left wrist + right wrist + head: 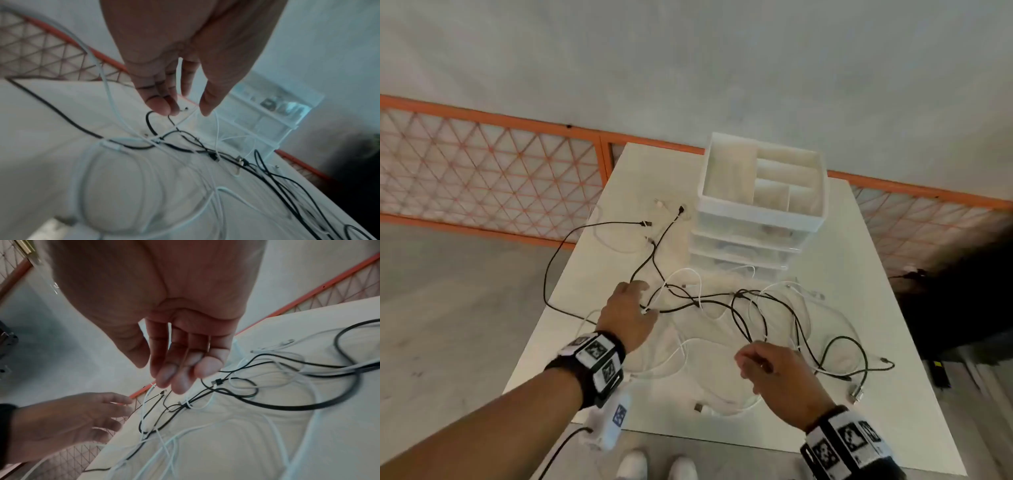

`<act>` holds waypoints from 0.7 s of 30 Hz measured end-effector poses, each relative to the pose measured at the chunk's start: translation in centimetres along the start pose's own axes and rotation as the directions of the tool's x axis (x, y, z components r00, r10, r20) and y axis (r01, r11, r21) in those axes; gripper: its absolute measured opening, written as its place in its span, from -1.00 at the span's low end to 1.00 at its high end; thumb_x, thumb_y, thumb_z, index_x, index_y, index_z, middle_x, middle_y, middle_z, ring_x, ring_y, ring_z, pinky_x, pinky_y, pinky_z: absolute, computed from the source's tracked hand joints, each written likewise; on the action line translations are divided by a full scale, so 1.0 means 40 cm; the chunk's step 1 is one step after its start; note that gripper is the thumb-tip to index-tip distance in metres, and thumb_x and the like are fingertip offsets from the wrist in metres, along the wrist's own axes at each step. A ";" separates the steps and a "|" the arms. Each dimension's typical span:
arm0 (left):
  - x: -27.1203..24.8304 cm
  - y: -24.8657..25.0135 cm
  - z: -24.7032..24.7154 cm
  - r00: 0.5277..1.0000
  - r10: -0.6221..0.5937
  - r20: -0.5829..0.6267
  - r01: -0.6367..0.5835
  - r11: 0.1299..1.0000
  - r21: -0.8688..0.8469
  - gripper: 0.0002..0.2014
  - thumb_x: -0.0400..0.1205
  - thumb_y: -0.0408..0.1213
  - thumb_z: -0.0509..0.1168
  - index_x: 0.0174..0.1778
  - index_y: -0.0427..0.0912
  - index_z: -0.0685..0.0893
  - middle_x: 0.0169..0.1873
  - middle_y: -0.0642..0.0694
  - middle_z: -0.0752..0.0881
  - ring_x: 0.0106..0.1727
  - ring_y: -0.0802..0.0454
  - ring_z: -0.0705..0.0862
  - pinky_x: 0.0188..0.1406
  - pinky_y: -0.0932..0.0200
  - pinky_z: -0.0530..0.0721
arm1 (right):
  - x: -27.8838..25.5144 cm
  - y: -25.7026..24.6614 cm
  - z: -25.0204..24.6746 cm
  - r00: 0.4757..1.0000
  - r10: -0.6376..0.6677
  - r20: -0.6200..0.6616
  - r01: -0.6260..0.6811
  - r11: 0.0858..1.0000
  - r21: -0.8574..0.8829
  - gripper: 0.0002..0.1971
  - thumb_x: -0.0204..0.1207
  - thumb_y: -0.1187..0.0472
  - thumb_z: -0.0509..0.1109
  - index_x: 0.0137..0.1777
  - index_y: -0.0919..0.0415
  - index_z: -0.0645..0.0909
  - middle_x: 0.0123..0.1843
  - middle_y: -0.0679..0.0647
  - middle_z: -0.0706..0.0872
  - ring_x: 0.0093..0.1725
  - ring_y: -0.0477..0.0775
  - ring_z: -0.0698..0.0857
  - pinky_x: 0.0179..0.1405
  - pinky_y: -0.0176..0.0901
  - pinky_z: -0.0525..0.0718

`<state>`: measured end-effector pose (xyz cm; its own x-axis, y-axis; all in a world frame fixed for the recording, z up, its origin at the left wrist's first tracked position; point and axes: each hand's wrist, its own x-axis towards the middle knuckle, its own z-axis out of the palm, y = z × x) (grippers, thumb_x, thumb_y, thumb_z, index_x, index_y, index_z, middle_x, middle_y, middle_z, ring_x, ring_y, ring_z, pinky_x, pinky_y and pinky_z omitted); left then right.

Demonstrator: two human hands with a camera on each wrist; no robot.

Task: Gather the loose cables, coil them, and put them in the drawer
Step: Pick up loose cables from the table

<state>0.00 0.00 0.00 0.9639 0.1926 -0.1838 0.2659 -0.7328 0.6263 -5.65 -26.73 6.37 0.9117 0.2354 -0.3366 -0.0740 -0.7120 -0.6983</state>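
Black cables [739,295] and white cables [699,407] lie tangled across the white table [842,240]. A white stacked drawer unit [753,240] stands at the back with its drawers pushed in. My left hand [640,294] reaches over the tangle's left part, fingers straight and spread, holding nothing. In the left wrist view this hand [185,110] hovers just above a black cable [68,119] and a white cable [104,81]. My right hand [756,363] hangs above the near cables with relaxed fingers. It [158,369] grips nothing over a thick black cable [287,408].
An orange mesh fence [482,171] runs behind the table. One black cable loops past the table's left edge [545,274]. A dark object [962,291] stands on the floor at the right. My shoes [654,466] are at the table's front edge.
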 end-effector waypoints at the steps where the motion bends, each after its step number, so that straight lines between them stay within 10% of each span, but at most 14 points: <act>1: 0.023 0.012 0.016 0.997 -0.060 0.053 0.060 0.998 0.009 -0.42 0.56 -0.15 0.42 0.51 -0.10 0.46 0.37 -0.17 0.54 0.32 -0.19 0.63 0.33 -0.05 0.58 | 0.032 -0.005 0.007 1.000 -0.006 -0.006 0.006 1.000 -0.003 -0.85 0.65 0.11 0.38 -0.13 -0.07 0.74 -0.25 -0.13 0.80 -0.29 -0.19 0.71 -0.17 -0.34 0.70; 6: 0.070 0.068 0.043 0.966 -0.122 0.227 0.097 0.988 0.118 -0.70 0.67 -0.19 0.23 0.27 -0.19 0.67 0.28 -0.23 0.70 0.30 -0.23 0.63 0.18 0.07 0.58 | 0.117 -0.052 0.036 1.000 -0.013 0.023 0.014 0.999 -0.044 -0.86 0.63 0.01 0.37 0.10 -0.21 0.71 -0.13 -0.16 0.80 -0.08 -0.07 0.75 0.18 0.00 0.74; 12: 0.050 0.203 -0.089 0.903 0.282 0.323 -0.322 0.943 0.077 -0.79 0.71 -0.18 0.24 0.07 -0.05 0.80 0.00 -0.08 0.82 0.02 -0.03 0.73 -0.02 0.20 0.57 | 0.189 -0.137 -0.029 0.972 -0.169 -0.162 0.163 0.985 -0.053 -0.27 0.60 0.10 0.44 0.66 -0.34 0.19 -0.10 -0.18 0.79 -0.23 -0.21 0.69 0.07 -0.15 0.72; 16: 0.014 0.306 -0.226 0.859 0.454 0.237 -0.456 0.888 -0.048 -0.81 0.71 -0.14 0.28 0.07 -0.03 0.81 -0.16 0.04 0.81 -0.15 0.12 0.75 -0.11 0.21 0.64 | 0.233 -0.172 -0.071 0.975 -0.098 -0.197 0.090 0.995 -0.052 -0.85 0.63 0.06 0.38 0.14 -0.06 0.72 -0.17 -0.07 0.83 -0.15 -0.05 0.78 -0.01 -0.14 0.70; 21: 0.012 0.314 -0.338 0.891 0.453 0.026 -0.439 0.876 -0.200 -0.89 0.65 -0.11 0.37 -0.05 0.00 0.79 -0.30 0.12 0.77 -0.31 0.23 0.75 -0.28 0.33 0.66 | 0.233 -0.165 -0.117 0.982 -0.017 -0.190 0.060 0.973 0.224 -0.64 0.74 0.04 0.27 -0.21 0.17 0.74 -0.39 0.03 0.80 -0.51 -0.07 0.68 -0.36 -0.17 0.64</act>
<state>4.01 -0.27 18.03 0.9790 -0.1774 0.1003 -0.1879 -0.5955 0.7811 5.22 -22.93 10.80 0.9730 0.1178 -0.1987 -0.1076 -0.5299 -0.8412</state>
